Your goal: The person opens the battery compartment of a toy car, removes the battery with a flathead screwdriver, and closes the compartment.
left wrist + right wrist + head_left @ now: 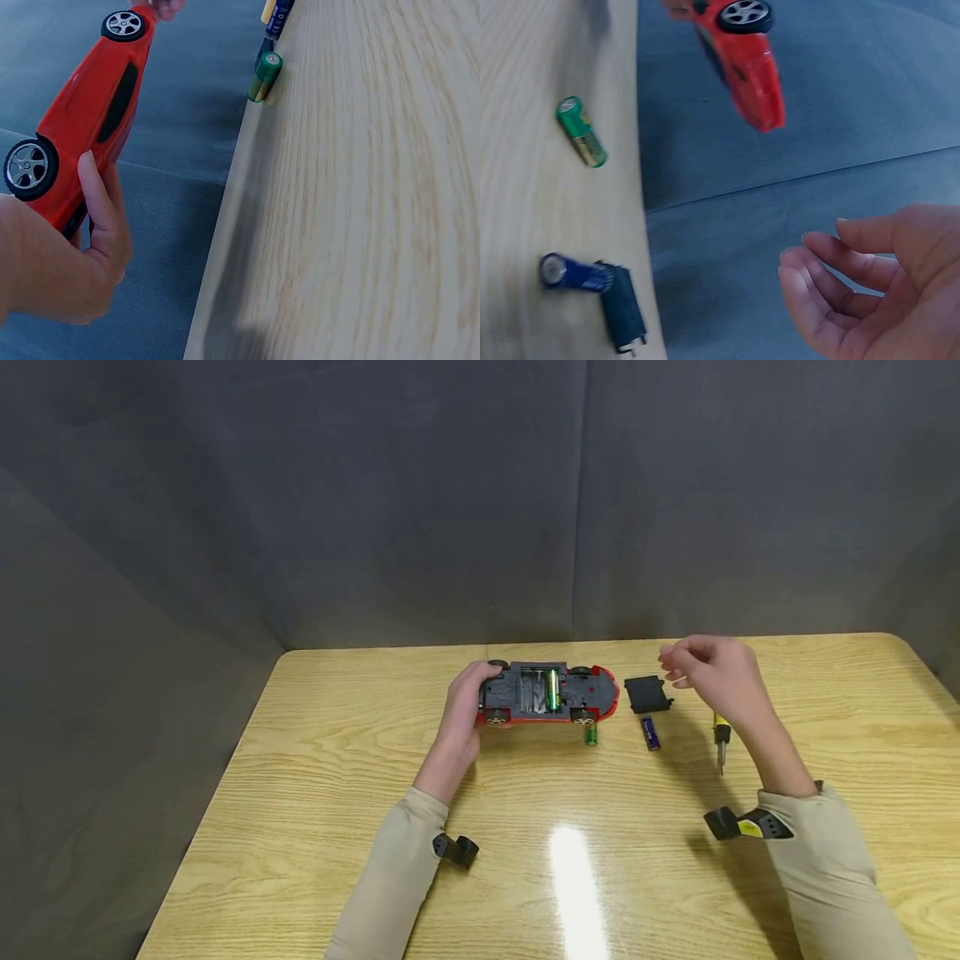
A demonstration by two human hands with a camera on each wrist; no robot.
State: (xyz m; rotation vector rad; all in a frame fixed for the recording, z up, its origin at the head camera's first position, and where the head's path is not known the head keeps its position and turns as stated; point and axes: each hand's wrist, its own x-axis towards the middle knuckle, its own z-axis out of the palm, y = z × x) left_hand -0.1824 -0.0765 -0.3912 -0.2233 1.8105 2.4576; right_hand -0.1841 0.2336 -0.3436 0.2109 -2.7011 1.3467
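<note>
My left hand (460, 710) grips a red toy car (94, 105) by one end, its grey underside turned up above the table. A green battery (552, 690) lies in the car's uncovered battery compartment, beside bare slots. My right hand (716, 672) hovers off to the right, its fingers loosely bent and nothing between them, as the right wrist view (870, 285) also has it. Below it are a black battery cover (647, 694) and a blue battery (650, 733). Another green battery (581, 132) lies on the table near the car's front.
A screwdriver (722, 739) with a yellow and black handle lies on the table under my right forearm. The wooden table (315, 827) ends at a dark cloth backdrop (420, 510). Each sleeve carries a small black wrist camera (456, 850).
</note>
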